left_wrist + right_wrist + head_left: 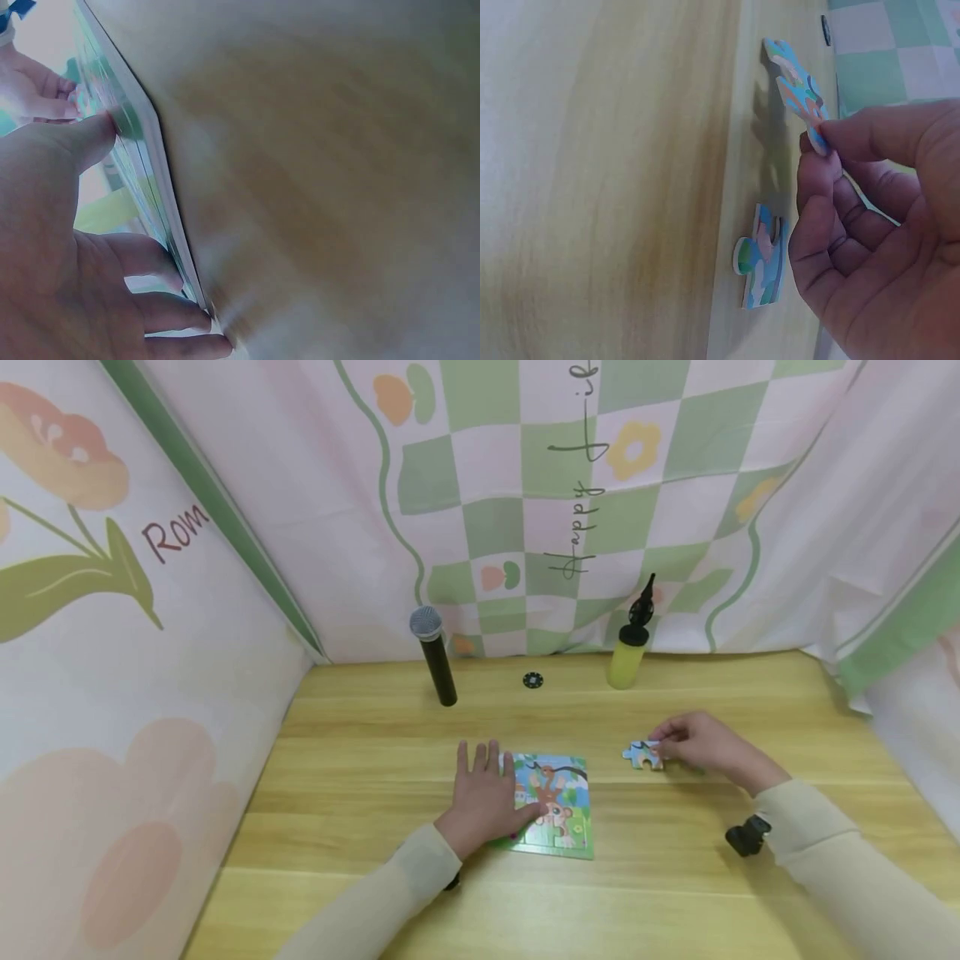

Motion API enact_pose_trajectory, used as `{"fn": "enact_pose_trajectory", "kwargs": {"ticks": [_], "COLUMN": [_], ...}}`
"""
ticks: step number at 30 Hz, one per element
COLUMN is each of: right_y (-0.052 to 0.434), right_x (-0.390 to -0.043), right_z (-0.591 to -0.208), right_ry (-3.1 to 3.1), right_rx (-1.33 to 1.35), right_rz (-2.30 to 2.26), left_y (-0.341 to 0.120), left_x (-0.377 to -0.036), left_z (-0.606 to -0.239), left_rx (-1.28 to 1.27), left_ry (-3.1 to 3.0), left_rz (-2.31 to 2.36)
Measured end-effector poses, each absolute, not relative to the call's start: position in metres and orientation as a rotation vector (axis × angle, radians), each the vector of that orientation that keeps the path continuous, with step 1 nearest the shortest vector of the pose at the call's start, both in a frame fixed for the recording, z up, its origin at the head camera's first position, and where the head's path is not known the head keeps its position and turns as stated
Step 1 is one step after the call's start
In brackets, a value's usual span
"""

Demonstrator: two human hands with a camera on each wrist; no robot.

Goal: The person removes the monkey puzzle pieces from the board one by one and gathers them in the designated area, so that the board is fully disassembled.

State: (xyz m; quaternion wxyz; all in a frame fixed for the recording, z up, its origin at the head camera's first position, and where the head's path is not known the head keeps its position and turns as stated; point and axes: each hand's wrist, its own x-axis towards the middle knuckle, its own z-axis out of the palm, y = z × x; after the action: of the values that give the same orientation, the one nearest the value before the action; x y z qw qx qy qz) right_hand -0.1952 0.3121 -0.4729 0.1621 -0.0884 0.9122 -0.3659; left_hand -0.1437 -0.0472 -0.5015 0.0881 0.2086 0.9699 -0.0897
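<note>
Puzzle work is at the step of picking up a loose piece. The right hand [701,745] pinches a piece [799,86] between thumb and fingertips and holds it tilted, just over the counter [675,893], right of the board [558,806]. A second piece [761,259] lies flat on the counter under this hand. The left hand [483,793] rests flat with straight fingers on the left part of the board and holds nothing; it seems to keep the board steady.

I judge that the next move calls for carrying the piece left to the board, turning it until its knobs match the free place, and pressing it down flat.

The held piece is thin card, mostly blue with some pink and white, with round knobs. The board shows a brown cartoon animal on green and blue, and looks almost filled.
</note>
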Motion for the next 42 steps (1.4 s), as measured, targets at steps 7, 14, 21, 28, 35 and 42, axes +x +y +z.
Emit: {"fn": "enact_pose_trajectory", "kwargs": {"ticks": [7, 14, 21, 28, 35, 42], "right_y": [0.310, 0.310, 0.312, 0.293, 0.256, 0.196], "right_x": [-0.194, -0.194, -0.188, -0.183, -0.177, -0.185], "right_z": [-0.474, -0.474, -0.472, -0.466, -0.462, -0.468], "right_ry": [2.649, 2.669, 2.669, 2.675, 2.620, 2.523], "right_rx": [-0.304, -0.327, -0.316, -0.386, -0.526, -0.687], "right_rz": [-0.975, -0.965, -0.983, -1.029, -1.060, -1.081], "left_y": [-0.046, -0.046, -0.043, -0.046, -0.064, -0.075], "left_x": [-0.143, -0.141, -0.141, -0.143, -0.148, -0.151], "left_z": [-0.500, -0.497, -0.497, -0.497, -0.499, -0.501], "left_rx": [0.625, 0.633, 0.616, 0.563, 0.538, 0.505], "left_ry": [2.894, 2.889, 2.876, 2.902, 2.909, 2.881], "left_rz": [-0.272, -0.289, -0.300, -0.230, -0.058, -0.032]}}
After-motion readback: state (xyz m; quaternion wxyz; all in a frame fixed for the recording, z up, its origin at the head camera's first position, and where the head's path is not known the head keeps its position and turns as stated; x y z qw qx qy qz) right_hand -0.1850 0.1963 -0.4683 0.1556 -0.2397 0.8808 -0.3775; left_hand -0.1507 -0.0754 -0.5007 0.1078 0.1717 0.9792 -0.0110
